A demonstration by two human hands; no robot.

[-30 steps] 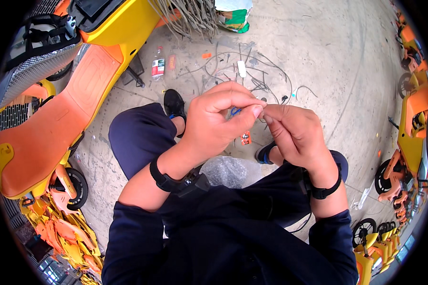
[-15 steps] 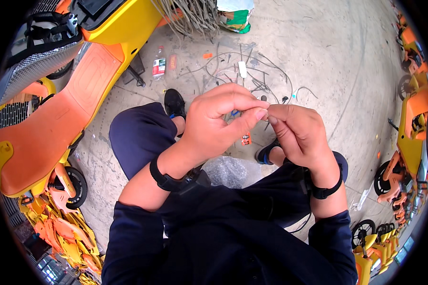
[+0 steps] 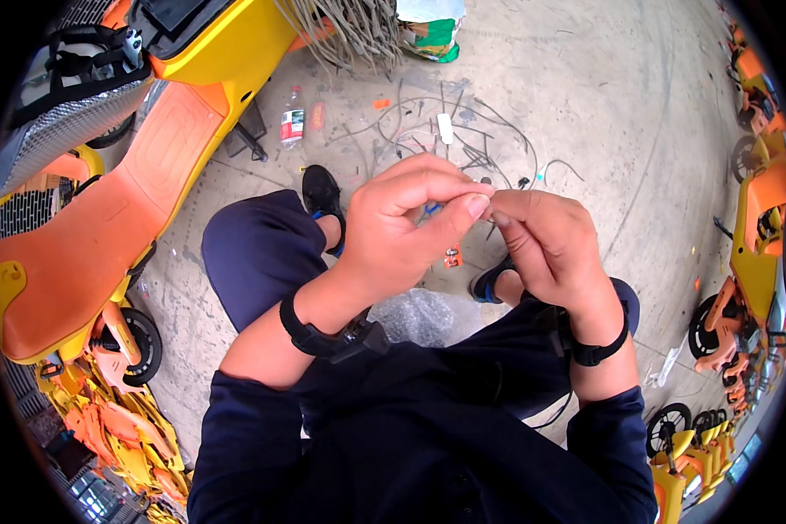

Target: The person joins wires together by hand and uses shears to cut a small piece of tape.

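My left hand and my right hand meet at the fingertips in front of me, above the floor. Each pinches thumb against forefinger, and the tips nearly touch. Whatever sits between them is too small and too covered to name. Behind and below the hands, loose wire pieces lie scattered on the floor. A white flat piece rests among them. Just under the hands shows a small orange piece with dark marks.
A yellow and orange scooter stands at my left. Beyond lie a plastic bottle, a bundle of grey cables and a green-white bag. Bubble wrap is between my legs. More scooters line the right.
Both hands stay in nearly the same place, still pinched together. The left thumb and wrist have shifted very slightly.
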